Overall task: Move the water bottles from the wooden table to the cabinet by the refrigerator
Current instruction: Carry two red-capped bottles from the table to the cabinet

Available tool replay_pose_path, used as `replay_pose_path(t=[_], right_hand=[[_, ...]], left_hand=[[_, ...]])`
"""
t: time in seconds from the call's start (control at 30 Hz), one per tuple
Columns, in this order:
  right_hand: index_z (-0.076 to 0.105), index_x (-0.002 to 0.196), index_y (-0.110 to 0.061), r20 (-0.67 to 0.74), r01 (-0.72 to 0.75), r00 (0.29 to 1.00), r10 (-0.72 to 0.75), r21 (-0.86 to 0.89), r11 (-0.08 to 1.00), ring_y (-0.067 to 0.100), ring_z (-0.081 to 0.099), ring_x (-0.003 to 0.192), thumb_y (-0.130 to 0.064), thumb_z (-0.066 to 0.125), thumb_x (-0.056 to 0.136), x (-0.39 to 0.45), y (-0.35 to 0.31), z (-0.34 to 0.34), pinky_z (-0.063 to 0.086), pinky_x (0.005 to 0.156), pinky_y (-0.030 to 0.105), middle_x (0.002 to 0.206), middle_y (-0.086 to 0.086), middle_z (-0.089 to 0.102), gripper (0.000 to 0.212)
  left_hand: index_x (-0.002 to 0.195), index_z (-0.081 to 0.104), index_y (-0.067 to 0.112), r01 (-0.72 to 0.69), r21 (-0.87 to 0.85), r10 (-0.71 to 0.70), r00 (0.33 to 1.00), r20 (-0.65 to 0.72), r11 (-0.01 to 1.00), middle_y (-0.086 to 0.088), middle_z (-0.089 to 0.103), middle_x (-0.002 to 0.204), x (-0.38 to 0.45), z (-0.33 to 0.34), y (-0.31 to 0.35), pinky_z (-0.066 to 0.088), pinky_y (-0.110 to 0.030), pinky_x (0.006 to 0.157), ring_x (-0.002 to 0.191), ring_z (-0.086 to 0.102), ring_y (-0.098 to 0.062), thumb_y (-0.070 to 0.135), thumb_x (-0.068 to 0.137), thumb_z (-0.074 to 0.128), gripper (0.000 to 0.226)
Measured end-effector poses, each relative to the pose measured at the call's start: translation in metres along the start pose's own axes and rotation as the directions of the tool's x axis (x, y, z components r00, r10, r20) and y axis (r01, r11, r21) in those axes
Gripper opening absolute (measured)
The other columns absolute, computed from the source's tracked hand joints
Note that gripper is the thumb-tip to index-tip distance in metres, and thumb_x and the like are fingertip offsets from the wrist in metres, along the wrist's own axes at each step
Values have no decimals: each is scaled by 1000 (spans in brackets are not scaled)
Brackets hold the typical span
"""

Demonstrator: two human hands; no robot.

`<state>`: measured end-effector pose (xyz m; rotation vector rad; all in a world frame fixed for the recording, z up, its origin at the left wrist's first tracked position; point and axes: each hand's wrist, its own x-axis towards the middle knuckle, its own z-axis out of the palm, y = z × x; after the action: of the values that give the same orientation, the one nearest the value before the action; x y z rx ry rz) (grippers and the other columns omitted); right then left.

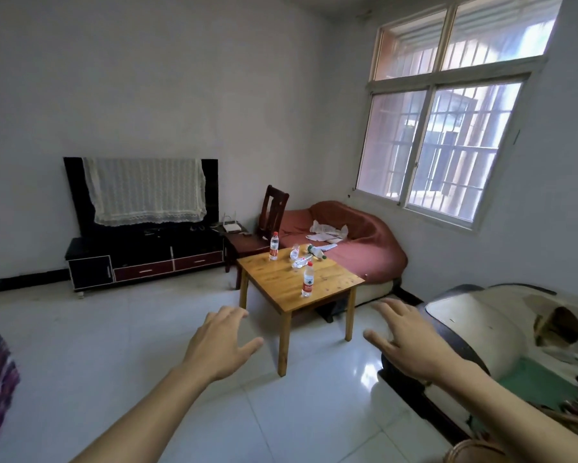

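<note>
Both forearms are bare to the lower edge of view, no sleeves showing, and the left hand (219, 342) and right hand (411, 342) wear no gloves.

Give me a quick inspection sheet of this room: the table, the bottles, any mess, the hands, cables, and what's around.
Surface: wooden table, bare apart from bottles.
Job's things: near upright bottle; far upright bottle; green-capped bottle and clear bottle lying down; another small one beside them, unclear.
Clutter: papers on the red sofa.
Hands: left hand and right hand open, empty, short of the table.
Cables: nothing seen.
Surroundings: TV stand, cloth-draped TV, chair, barred window. Cabinet and refrigerator not in view.
</note>
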<state>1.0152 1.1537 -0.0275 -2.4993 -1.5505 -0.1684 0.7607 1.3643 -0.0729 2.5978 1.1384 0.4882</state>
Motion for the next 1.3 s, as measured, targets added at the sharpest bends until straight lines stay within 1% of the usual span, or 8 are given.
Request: replay_pose_path(t=[0.13, 0.27, 0.33, 0.43, 0.53, 0.73, 1.0, 1.3], right_hand=[[31, 148, -29, 36, 22, 999, -22, 7, 1000, 20, 32, 140, -70, 31, 89, 66, 3, 29, 39, 107, 40, 153, -6, 34, 72], [32, 147, -31, 13, 19, 1000, -20, 58, 998, 19, 34, 137, -77, 10, 73, 140, 21, 54, 39, 104, 36, 151, -8, 35, 90], [31, 148, -30, 8, 8, 1000, -9, 94, 996, 21, 34, 137, -78, 8, 71, 181, 37, 68, 38, 105, 36, 151, -7, 35, 94], [33, 148, -28, 14, -30, 1000, 28, 148, 988, 24, 35, 137, -78, 23, 80, 246, 66, 89, 38, 107, 37, 152, -4, 36, 85], [35, 148, -27, 21, -48, 999, 45, 190, 981, 27, 36, 137, -60, 42, 94, 307, 89, 101, 40, 106, 40, 152, -3, 36, 64], [37, 146, -29, 25, -57, 998, 53, 213, 975, 24, 35, 137, -58, 45, 94, 402, 114, 119, 40, 106, 43, 153, -7, 36, 60], [33, 147, -31, 88, -85, 993, 74, 130, 988, 25, 31, 140, -59, 41, 95, 521, 131, 166, 37, 107, 44, 155, -6, 32, 60], [32, 148, -31, 135, -169, 978, 160, 53, 984, 25, 31, 141, -62, 40, 94, 668, 133, 202, 37, 109, 47, 155, -3, 33, 62]], left_hand=[[145, 40, 29, 10, 14, -10, 1000, 20, 1000, 9, 39, 151, 58, 14, -25, 41, -31, 104, 135, 38, -14, 65, 88, 54, 69], [145, 40, 29, 37, 37, -38, 999, 15, 999, 9, 39, 150, 133, 29, -39, 41, -30, 103, 134, 39, -14, 67, 87, 53, 70], [145, 40, 29, 41, 55, -43, 999, 30, 998, 9, 40, 149, 175, 38, -41, 42, -31, 103, 133, 39, -14, 68, 86, 53, 72], [144, 41, 29, 37, 73, -39, 999, 32, 997, 10, 41, 148, 238, 46, -36, 42, -32, 102, 133, 39, -15, 68, 85, 55, 71], [142, 42, 29, 29, 95, -32, 999, 31, 995, 10, 42, 148, 298, 46, -29, 41, -32, 102, 133, 39, -15, 65, 86, 56, 68], [141, 43, 30, 31, 82, -33, 999, 15, 996, 9, 42, 147, 402, 60, -32, 42, -32, 102, 132, 40, -16, 63, 86, 57, 66], [145, 41, 28, 28, 12, -28, 997, 66, 1000, 7, 40, 150, 532, 126, -68, 40, -34, 107, 136, 37, -14, 62, 86, 59, 70], [140, 44, 28, -6, -87, 18, 991, 133, 996, 8, 44, 143, 708, 169, -120, 47, -37, 99, 127, 45, -15, 63, 85, 61, 68]])
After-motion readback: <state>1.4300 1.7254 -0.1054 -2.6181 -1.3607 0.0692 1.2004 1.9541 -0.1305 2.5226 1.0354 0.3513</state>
